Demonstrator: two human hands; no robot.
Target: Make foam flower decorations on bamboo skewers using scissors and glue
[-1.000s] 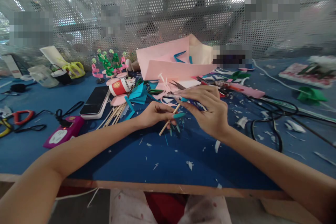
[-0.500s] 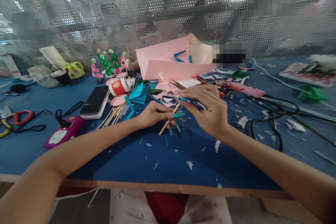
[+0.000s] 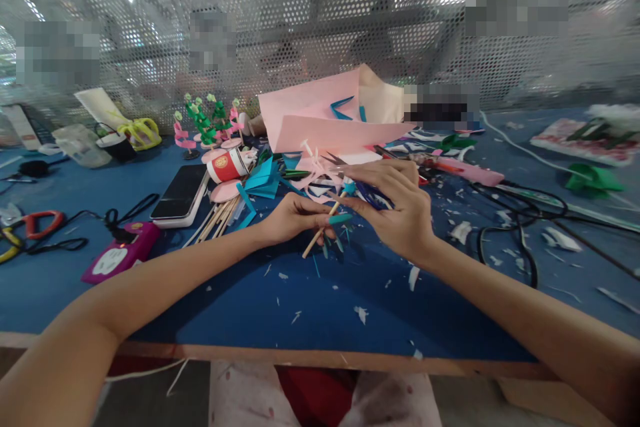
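My left hand (image 3: 295, 217) is closed in a pinch on a thin wooden stick (image 3: 320, 232) that slants down toward the blue table top (image 3: 280, 300). My right hand (image 3: 395, 203) curls over the stick's upper end, its fingers pressed on a small teal paper piece (image 3: 349, 187) there. Both hands meet just above the table, in front of the pink paper sheets (image 3: 325, 117).
A phone (image 3: 181, 192), a red cup (image 3: 227, 165), loose sticks (image 3: 219, 219) and teal paper (image 3: 263, 177) lie to the left. Scissors (image 3: 345, 163), a pink glue gun (image 3: 465, 172) and black cables (image 3: 520, 213) are to the right. Paper scraps litter the table. A perforated screen stands behind.
My right hand's fingers have shifted slightly on the stick's top and the teal piece shows more. The left hand and the stick stay where they were.
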